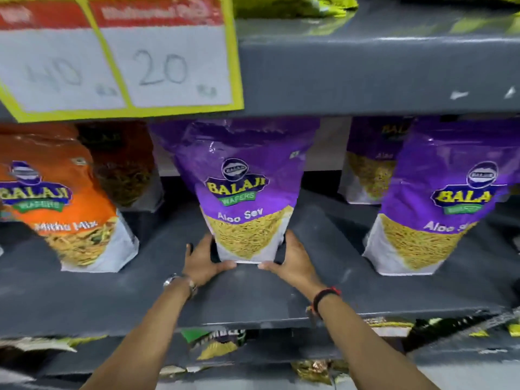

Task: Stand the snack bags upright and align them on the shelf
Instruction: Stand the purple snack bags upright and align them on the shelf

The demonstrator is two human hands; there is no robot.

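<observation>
Purple Aloo Sev bag point(247, 198) stands mid-shelf point(168, 291), its base cupped between our left hand point(204, 261) and right hand point(292, 260); we should square it gently with the neighbouring purple bag point(439, 204) and orange bag point(64, 209).

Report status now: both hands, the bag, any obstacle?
Left hand and right hand clasp base of purple plastic Aloo Sev bag. Bag upright on grey metal shelf. Nothing in the way.

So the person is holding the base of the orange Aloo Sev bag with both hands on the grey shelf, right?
Not quite: the Aloo Sev bag held at its base by the left hand and right hand is purple, not orange. The orange bag stands untouched to the left on the grey shelf, as the head view shows.
</observation>
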